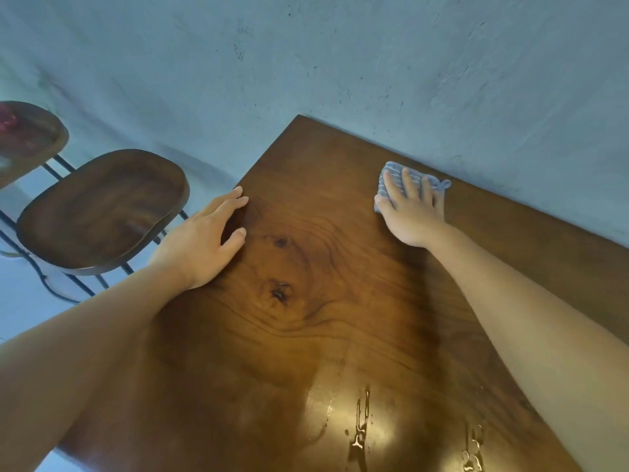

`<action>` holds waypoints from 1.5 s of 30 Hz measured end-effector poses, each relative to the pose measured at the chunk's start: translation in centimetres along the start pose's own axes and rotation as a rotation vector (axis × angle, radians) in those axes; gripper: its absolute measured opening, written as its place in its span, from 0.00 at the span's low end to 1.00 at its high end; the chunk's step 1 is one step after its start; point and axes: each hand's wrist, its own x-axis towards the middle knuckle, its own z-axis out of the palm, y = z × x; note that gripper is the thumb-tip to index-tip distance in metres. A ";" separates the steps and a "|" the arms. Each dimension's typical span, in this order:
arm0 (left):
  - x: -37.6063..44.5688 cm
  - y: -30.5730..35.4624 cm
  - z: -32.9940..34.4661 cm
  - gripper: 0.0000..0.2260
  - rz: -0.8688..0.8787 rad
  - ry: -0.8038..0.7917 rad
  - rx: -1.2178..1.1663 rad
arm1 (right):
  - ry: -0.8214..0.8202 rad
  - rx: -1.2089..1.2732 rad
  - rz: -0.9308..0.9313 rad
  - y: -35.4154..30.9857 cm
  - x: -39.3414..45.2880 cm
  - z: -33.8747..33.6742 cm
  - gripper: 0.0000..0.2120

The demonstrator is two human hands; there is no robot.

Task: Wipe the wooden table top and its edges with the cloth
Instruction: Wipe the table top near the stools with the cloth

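A dark wooden table top (306,328) with knots and a glossy grain fills the middle and lower part of the view. My right hand (412,209) lies flat, fingers spread, pressing a small folded blue cloth (391,173) onto the table near its far edge by the wall. The cloth shows only around my fingertips and beside my thumb. My left hand (207,236) rests palm down on the table's left edge, fingers apart, holding nothing. Wet streaks (360,427) shine near the front of the table.
A blue-grey wall (340,63) runs right along the table's far edge. Left of the table stands a wooden stool (102,209) on black metal legs, and a second stool (27,137) with something red on it sits further left.
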 end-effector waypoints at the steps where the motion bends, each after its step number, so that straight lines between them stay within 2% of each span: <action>1: 0.1 -0.2 -0.1 0.26 -0.001 -0.009 -0.027 | -0.001 -0.007 -0.025 -0.7 -2.0 0.6 0.29; 6: 0.1 -0.7 -0.2 0.27 -0.013 -0.057 -0.194 | -0.039 -0.031 -0.203 -3.5 -13.2 3.7 0.28; 8: 0.2 -0.6 -0.4 0.28 -0.014 -0.085 -0.165 | -0.041 -0.053 -0.253 -3.2 -15.0 4.0 0.28; 11: 0.0 0.3 -0.7 0.29 -0.012 -0.093 0.004 | -0.061 -0.018 -0.277 -2.1 -14.3 3.4 0.26; 15: -2.5 2.8 -0.1 0.31 -0.006 -0.008 0.084 | -0.043 0.016 -0.166 -0.2 -9.7 2.2 0.25; 19: -6.1 3.6 1.3 0.33 0.094 0.013 0.205 | -0.067 0.040 0.024 0.8 -5.7 0.7 0.26; 23: -7.8 2.3 2.7 0.35 0.144 -0.036 0.315 | -0.050 0.065 0.102 -0.1 -5.9 0.7 0.27; 27: -8.1 1.7 3.4 0.35 0.155 -0.012 0.372 | -0.067 0.131 0.151 -1.9 -8.6 1.6 0.27; 30: -8.1 1.9 3.3 0.35 0.154 -0.002 0.381 | -0.055 0.118 0.108 -4.0 -12.6 3.6 0.28; 35: -8.3 2.2 3.0 0.33 0.147 0.000 0.384 | -0.050 0.065 -0.104 -6.5 -22.4 6.3 0.28; 40: -8.3 2.2 3.0 0.33 0.142 0.006 0.376 | -0.091 -0.039 -0.315 -4.4 -27.1 6.3 0.29; 42: -8.3 2.1 3.1 0.33 0.145 0.007 0.370 | -0.100 0.044 -0.306 -3.0 -25.6 5.6 0.29; 45: -8.3 2.1 3.1 0.33 0.150 0.009 0.361 | -0.031 0.126 -0.156 -1.8 -22.2 4.9 0.27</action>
